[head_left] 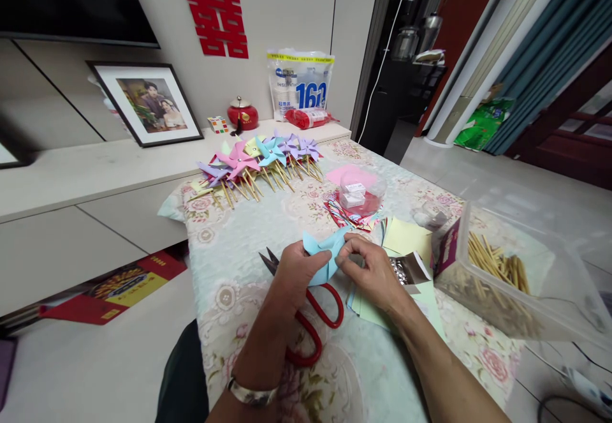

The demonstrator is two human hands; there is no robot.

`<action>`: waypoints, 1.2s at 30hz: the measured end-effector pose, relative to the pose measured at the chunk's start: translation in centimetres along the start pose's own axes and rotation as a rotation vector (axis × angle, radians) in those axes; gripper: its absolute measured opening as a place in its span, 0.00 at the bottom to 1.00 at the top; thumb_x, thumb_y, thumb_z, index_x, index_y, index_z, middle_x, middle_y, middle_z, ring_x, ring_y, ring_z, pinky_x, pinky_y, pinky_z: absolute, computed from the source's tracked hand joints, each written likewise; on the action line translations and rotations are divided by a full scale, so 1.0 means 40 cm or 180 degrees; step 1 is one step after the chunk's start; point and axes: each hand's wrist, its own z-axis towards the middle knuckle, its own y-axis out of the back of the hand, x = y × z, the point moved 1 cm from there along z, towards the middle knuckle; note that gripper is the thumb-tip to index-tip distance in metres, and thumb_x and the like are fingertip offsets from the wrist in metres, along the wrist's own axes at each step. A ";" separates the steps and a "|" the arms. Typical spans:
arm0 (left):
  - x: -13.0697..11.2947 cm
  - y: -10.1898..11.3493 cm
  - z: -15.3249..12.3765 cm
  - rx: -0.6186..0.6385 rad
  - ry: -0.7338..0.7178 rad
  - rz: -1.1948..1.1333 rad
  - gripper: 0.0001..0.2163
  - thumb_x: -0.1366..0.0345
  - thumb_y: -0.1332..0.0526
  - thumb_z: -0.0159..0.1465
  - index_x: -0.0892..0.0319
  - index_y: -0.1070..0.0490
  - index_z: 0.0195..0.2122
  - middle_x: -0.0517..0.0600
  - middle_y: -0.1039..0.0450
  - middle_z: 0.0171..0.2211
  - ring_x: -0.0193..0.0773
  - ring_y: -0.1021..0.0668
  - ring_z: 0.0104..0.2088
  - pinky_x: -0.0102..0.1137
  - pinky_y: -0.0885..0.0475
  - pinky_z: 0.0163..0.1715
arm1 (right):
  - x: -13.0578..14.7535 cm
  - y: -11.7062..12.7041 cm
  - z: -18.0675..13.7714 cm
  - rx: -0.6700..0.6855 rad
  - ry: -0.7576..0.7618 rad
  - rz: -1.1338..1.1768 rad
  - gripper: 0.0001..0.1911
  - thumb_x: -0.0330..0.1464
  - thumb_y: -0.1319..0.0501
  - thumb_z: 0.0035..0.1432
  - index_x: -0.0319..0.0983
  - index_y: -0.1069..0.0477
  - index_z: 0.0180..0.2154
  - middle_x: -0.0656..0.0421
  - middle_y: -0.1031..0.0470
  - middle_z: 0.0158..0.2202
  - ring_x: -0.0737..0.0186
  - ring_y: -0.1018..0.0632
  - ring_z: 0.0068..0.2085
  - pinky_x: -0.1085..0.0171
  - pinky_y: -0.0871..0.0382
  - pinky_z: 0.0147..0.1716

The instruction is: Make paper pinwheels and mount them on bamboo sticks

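Observation:
A light blue paper pinwheel (319, 276) with folded blades is held over the tablecloth. My left hand (297, 276) grips it from the left, thumb on top. My right hand (371, 268) is closed in a pinch at its right edge; whether a small part is between the fingertips I cannot make out. Under my left hand and wrist lie scissors with red handles (310, 362), their dark blades pointing away to the left. Beside my right hand, a small open box of shiny metal pieces (400, 271) rests on coloured paper sheets (406, 237).
Finished pinwheels on sticks (270, 152) lie at the table's far end. A round clear container (370, 188) stands over patterned paper strips (340, 214). On the right is a clear plastic bin (516, 318) of thin sticks. A white cabinet (95, 180) adjoins the table.

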 end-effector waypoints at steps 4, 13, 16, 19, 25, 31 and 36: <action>0.012 0.021 0.009 0.0148 0.0022 0.0034 0.10 0.63 0.31 0.48 0.64 0.26 0.28 0.46 0.28 0.22 0.32 0.31 0.21 0.27 0.36 0.23 | -0.012 0.029 0.002 -0.0294 -0.0365 0.0713 0.07 0.36 0.34 0.55 0.40 0.26 0.35 0.52 0.25 0.50 0.51 0.25 0.50 0.55 0.34 0.49; 0.006 0.032 -0.003 0.1114 0.0178 0.0376 0.11 0.63 0.33 0.52 0.63 0.25 0.33 0.47 0.27 0.25 0.33 0.30 0.23 0.28 0.36 0.26 | 0.007 0.075 -0.002 0.0538 -0.0211 0.0906 0.43 0.34 0.32 0.55 0.43 0.47 0.68 0.52 0.26 0.52 0.53 0.25 0.51 0.53 0.33 0.51; -0.004 0.024 -0.008 0.1083 0.0182 0.0765 0.09 0.63 0.34 0.51 0.62 0.28 0.29 0.44 0.32 0.22 0.30 0.34 0.22 0.27 0.40 0.23 | 0.027 0.071 -0.009 0.0761 -0.0155 0.0330 0.44 0.29 0.33 0.53 0.42 0.48 0.69 0.56 0.23 0.45 0.56 0.23 0.45 0.56 0.32 0.48; -0.001 0.020 -0.006 0.1131 0.0125 0.0978 0.08 0.63 0.34 0.50 0.61 0.31 0.27 0.42 0.37 0.21 0.30 0.37 0.22 0.26 0.42 0.22 | 0.029 0.064 -0.013 0.0822 -0.0097 -0.0080 0.44 0.24 0.37 0.52 0.42 0.47 0.68 0.58 0.23 0.41 0.58 0.23 0.41 0.59 0.31 0.44; 0.023 0.025 0.002 0.1336 0.0034 0.1009 0.06 0.65 0.36 0.52 0.61 0.30 0.30 0.42 0.37 0.22 0.30 0.37 0.22 0.27 0.43 0.22 | 0.016 0.056 -0.014 0.0926 -0.0022 -0.0337 0.44 0.21 0.40 0.49 0.41 0.45 0.67 0.61 0.23 0.36 0.61 0.24 0.36 0.62 0.33 0.38; 0.022 0.026 0.000 0.1447 0.0128 0.0887 0.08 0.65 0.36 0.51 0.61 0.29 0.31 0.42 0.35 0.22 0.30 0.35 0.22 0.27 0.41 0.23 | 0.013 0.053 -0.014 0.1035 -0.0030 -0.0340 0.44 0.21 0.39 0.49 0.41 0.44 0.67 0.63 0.25 0.34 0.63 0.25 0.35 0.64 0.34 0.37; 0.023 0.030 0.003 0.1509 0.0072 0.0780 0.10 0.66 0.36 0.52 0.61 0.29 0.35 0.43 0.33 0.24 0.30 0.34 0.23 0.27 0.39 0.24 | 0.015 0.049 -0.011 0.1090 -0.0067 -0.0197 0.44 0.20 0.40 0.48 0.40 0.44 0.67 0.64 0.26 0.33 0.65 0.26 0.33 0.66 0.34 0.36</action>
